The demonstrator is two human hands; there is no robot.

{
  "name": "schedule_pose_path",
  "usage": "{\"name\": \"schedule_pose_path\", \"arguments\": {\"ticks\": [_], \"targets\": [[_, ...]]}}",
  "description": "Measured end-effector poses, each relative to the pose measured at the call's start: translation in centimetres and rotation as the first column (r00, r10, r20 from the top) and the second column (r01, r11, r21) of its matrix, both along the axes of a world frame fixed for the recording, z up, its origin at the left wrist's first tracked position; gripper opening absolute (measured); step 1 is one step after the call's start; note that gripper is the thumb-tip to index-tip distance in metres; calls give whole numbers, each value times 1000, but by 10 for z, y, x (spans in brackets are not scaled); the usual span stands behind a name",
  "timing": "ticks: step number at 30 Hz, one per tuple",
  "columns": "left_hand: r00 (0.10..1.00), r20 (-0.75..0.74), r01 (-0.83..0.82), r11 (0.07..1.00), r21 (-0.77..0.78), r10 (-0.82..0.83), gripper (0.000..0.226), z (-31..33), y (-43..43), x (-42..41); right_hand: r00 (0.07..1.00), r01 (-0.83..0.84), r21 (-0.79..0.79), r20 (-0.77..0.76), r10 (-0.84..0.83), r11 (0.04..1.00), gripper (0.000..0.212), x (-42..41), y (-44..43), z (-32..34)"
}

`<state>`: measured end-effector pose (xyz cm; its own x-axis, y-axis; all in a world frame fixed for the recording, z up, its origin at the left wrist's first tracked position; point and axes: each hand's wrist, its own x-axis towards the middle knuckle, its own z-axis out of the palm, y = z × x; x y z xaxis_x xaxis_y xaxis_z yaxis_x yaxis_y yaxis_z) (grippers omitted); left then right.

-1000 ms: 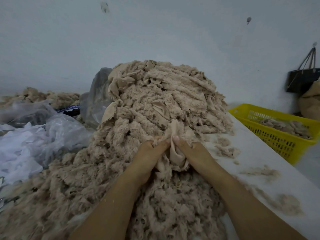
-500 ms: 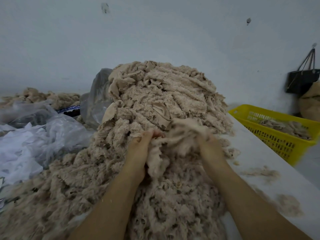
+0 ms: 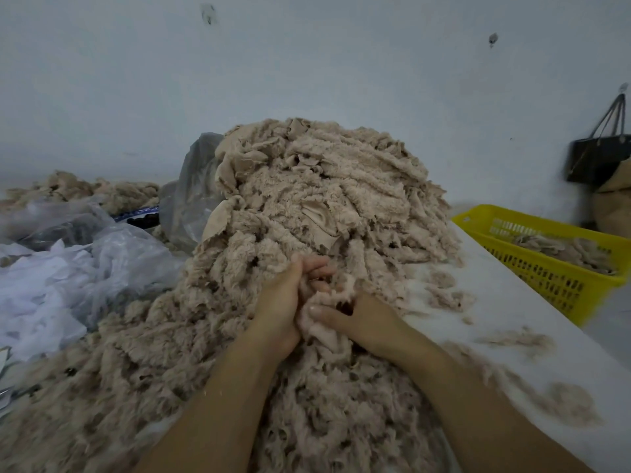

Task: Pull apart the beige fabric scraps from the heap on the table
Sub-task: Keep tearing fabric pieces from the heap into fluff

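Note:
A tall heap of beige fleecy fabric scraps [image 3: 327, 199] fills the middle of the white table [image 3: 512, 322] and spreads toward me. My left hand [image 3: 283, 302] and my right hand [image 3: 358, 319] meet at the heap's front slope. Both pinch one small beige scrap [image 3: 322, 331] bunched between them. The right thumb lies across the scrap. The left fingers curl around its upper part. Most of the scrap is hidden by the hands.
A yellow slatted basket [image 3: 553, 274] with several beige scraps stands at the right. Clear and white plastic bags [image 3: 78, 274] lie at the left, a second beige pile [image 3: 85, 192] behind them. Loose fluff tufts [image 3: 512, 341] dot the table. A black bag [image 3: 601, 158] hangs on the wall.
Half a second ago my hands were apart, stretching a scrap higher on the heap. Now they have come together lower down, with the right hand dropped toward me.

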<state>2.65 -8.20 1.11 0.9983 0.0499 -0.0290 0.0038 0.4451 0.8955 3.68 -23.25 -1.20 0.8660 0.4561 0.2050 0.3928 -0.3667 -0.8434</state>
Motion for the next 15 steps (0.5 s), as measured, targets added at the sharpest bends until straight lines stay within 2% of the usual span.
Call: {"name": "schedule_pose_path", "arguments": {"ticks": [1,3,5,6,7,9,10,12,15], "targets": [[1000,11,0,1000,-16,0,50,-1,0,2,1000,-3,-9,21,4,1000,5,1,0,-1],[999,34,-35,998,-47,36,50,-1,2,4,998,66,70,-8,-65,995,13,3,-6,3],[996,59,-72,997,-37,74,49,0,5,5,987,138,164,-111,-120,977,20,6,-13,7],[993,82,-85,996,38,82,48,1,5,4,981,157,181,-144,-132,971,21,7,-16,8],[991,112,-92,979,180,72,46,1,4,1,976,174,183,-161,-145,968,23,7,-16,9],[986,169,-74,868,492,-12,35,-1,-1,-6,968,210,179,-174,-179,961,32,5,-14,9],[979,188,-48,809,586,-77,28,-2,-5,-10,965,218,194,-191,-181,957,41,4,-12,9],[966,206,-11,765,643,-159,17,-5,-10,-13,956,217,232,-248,-158,948,58,3,-8,9],[958,225,-16,754,656,-176,32,-8,-8,-11,956,175,286,-279,-93,942,56,1,-9,9]]}}
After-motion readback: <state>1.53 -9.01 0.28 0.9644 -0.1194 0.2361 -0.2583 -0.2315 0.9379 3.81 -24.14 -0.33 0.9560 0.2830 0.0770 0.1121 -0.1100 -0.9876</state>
